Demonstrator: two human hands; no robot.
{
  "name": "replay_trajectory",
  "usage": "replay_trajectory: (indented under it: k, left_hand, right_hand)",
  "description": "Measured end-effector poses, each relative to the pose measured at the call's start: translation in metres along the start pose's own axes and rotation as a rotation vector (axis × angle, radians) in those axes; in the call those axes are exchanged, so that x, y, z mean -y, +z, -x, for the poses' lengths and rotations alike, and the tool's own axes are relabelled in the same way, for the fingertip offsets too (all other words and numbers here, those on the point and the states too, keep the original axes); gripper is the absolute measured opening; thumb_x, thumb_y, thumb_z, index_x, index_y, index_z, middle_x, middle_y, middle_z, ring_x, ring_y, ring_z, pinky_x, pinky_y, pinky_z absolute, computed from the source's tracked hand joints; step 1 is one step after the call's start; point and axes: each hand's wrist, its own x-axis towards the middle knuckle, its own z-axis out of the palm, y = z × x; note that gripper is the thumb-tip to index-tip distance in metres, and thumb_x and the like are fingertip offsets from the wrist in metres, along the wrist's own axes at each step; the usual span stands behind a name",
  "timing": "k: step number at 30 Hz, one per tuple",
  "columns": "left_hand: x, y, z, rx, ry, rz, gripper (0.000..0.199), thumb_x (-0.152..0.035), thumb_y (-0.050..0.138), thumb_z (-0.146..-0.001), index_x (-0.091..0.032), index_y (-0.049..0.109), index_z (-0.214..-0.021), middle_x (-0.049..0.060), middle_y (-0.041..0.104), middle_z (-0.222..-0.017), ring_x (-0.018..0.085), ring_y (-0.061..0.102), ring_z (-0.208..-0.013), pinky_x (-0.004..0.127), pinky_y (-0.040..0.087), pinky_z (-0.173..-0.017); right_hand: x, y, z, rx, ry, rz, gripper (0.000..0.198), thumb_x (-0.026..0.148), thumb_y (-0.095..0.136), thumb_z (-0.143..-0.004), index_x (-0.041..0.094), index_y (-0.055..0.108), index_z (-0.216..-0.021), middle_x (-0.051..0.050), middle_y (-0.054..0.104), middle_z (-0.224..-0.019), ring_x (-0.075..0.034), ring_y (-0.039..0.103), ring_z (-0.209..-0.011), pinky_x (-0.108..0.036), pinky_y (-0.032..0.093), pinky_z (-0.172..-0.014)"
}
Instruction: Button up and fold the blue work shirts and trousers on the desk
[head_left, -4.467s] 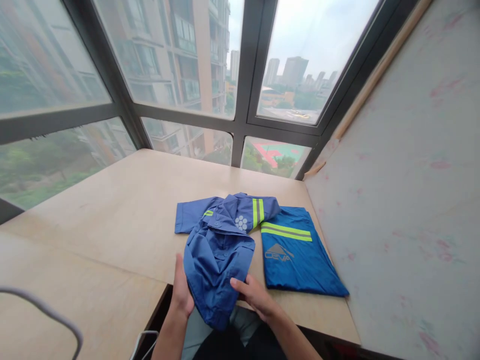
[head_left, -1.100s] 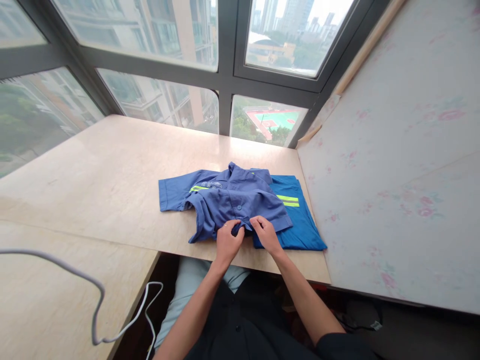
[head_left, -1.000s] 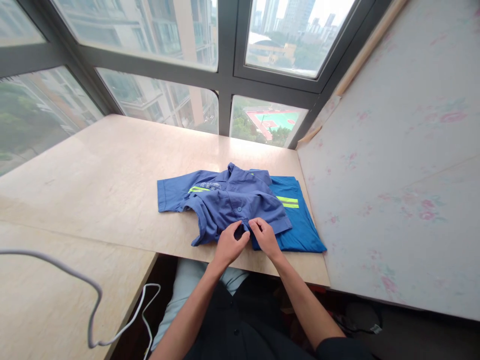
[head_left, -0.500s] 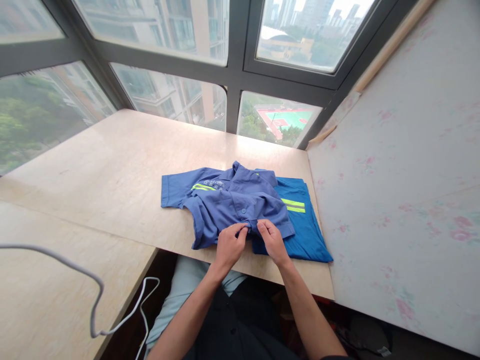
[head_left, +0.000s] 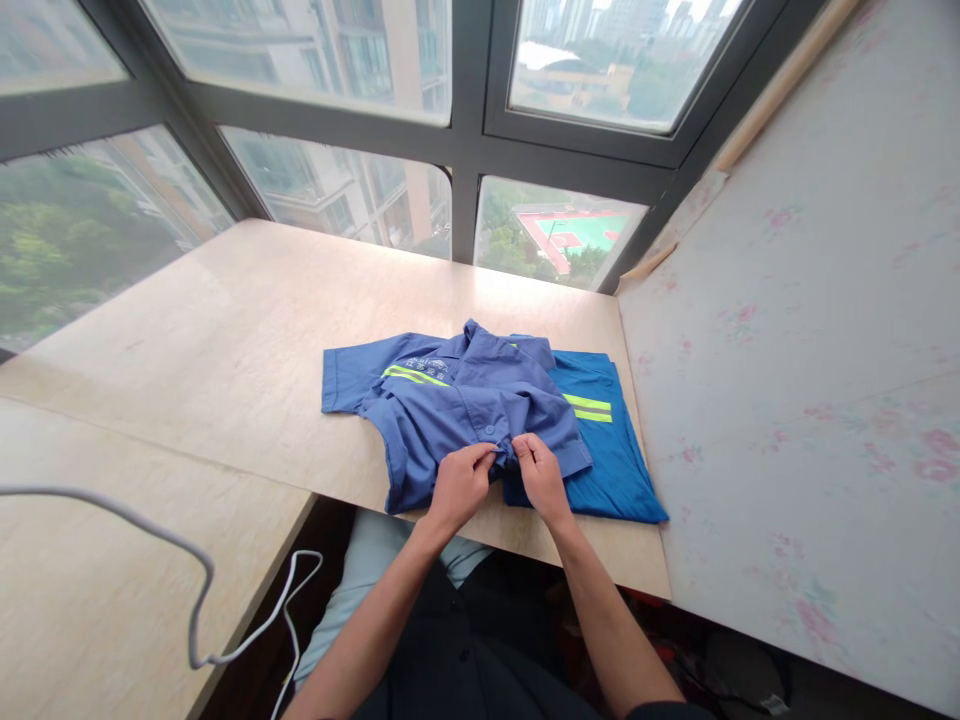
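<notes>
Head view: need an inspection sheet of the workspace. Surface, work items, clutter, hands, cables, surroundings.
Surface: pale counter, with a seam across its left part.
Work items: violet-blue shirt, rumpled, partly over a folded blue garment; both have yellow-green stripes.
Clutter: dim items below the counter at right, too dark to identify.
Hands: left hand and right hand pinch cloth at the shirt's near edge.
Cables: white cable looping at left; contact with the counter unclear.
Surroundings: grey window frame; floral wall at right.
</notes>
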Motion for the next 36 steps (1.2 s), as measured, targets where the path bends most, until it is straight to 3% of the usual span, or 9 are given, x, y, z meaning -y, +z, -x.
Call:
replay_trajectory:
  k: [3, 6, 10, 17, 24, 30, 36]
  left_hand:
    - [-0.010, 0.003, 0.001, 0.011, -0.026, -0.070, 0.023, -0.029, 0.048, -0.094, -0.021, 0.069, -0.097, 0.005, 0.075, -0.097, 0.021, 0.069, -0.092, 0.035, 0.052, -0.085]
    - [-0.015, 0.007, 0.003, -0.003, -0.027, -0.129, 0.024, -0.039, 0.058, -0.090, -0.020, 0.065, -0.103, 0.007, 0.072, -0.101, 0.023, 0.067, -0.093, 0.035, 0.051, -0.085]
    - [-0.013, 0.011, 0.002, 0.011, -0.002, -0.155, 0.017, -0.029, 0.061, -0.088, -0.022, 0.067, -0.102, 0.007, 0.072, -0.103, 0.024, 0.067, -0.098, 0.035, 0.050, -0.087]
    - [-0.013, 0.008, -0.006, 0.007, 0.040, 0.097, 0.011, -0.020, 0.063, -0.083, -0.024, 0.073, -0.082, 0.002, 0.075, -0.088, 0.019, 0.068, -0.085, 0.030, 0.051, -0.082]
    - [-0.013, 0.009, -0.009, -0.045, -0.050, 0.365, 0.015, -0.029, 0.063, -0.082, -0.020, 0.075, -0.079, 0.002, 0.076, -0.082, 0.018, 0.068, -0.079, 0.028, 0.053, -0.076]
    - [-0.016, 0.011, -0.008, -0.108, -0.067, 0.419, 0.022, -0.036, 0.063, -0.082, -0.018, 0.075, -0.079, 0.002, 0.074, -0.077, 0.018, 0.066, -0.076, 0.028, 0.051, -0.074]
    - [-0.014, 0.012, -0.009, -0.134, -0.053, 0.409, 0.021, -0.035, 0.063, -0.082, -0.019, 0.076, -0.079, 0.002, 0.075, -0.078, 0.019, 0.067, -0.077, 0.029, 0.052, -0.075]
  right_hand:
    - [0.001, -0.002, 0.000, 0.023, -0.005, -0.026, 0.035, 0.049, 0.045, -0.096, 0.021, 0.058, -0.081, 0.001, 0.056, -0.074, -0.017, 0.052, -0.072, -0.027, 0.041, -0.071]
    - [0.001, -0.005, 0.001, 0.069, 0.011, -0.093, 0.034, 0.050, 0.047, -0.095, 0.021, 0.058, -0.079, 0.001, 0.056, -0.075, -0.017, 0.052, -0.073, -0.027, 0.042, -0.072]
    - [-0.003, -0.007, 0.004, 0.093, 0.043, -0.165, 0.037, 0.053, 0.052, -0.092, 0.021, 0.058, -0.076, 0.001, 0.054, -0.073, -0.016, 0.050, -0.072, -0.027, 0.042, -0.071]
    - [-0.004, -0.010, 0.008, 0.019, 0.080, -0.185, 0.041, 0.058, 0.051, -0.092, 0.022, 0.055, -0.073, 0.003, 0.047, -0.067, -0.015, 0.042, -0.065, -0.027, 0.038, -0.063]
    - [0.010, -0.014, 0.006, -0.007, 0.033, -0.118, 0.042, 0.058, 0.049, -0.094, 0.021, 0.056, -0.075, 0.002, 0.047, -0.068, -0.015, 0.042, -0.065, -0.027, 0.036, -0.061]
    - [0.012, -0.007, 0.000, -0.058, 0.068, -0.165, 0.042, 0.058, 0.050, -0.093, 0.021, 0.056, -0.076, 0.003, 0.046, -0.067, -0.014, 0.039, -0.062, -0.026, 0.034, -0.059]
    - [0.020, 0.000, -0.002, -0.124, 0.064, -0.078, 0.040, 0.056, 0.047, -0.093, 0.021, 0.055, -0.074, 0.002, 0.049, -0.067, -0.015, 0.042, -0.064, -0.027, 0.036, -0.060]
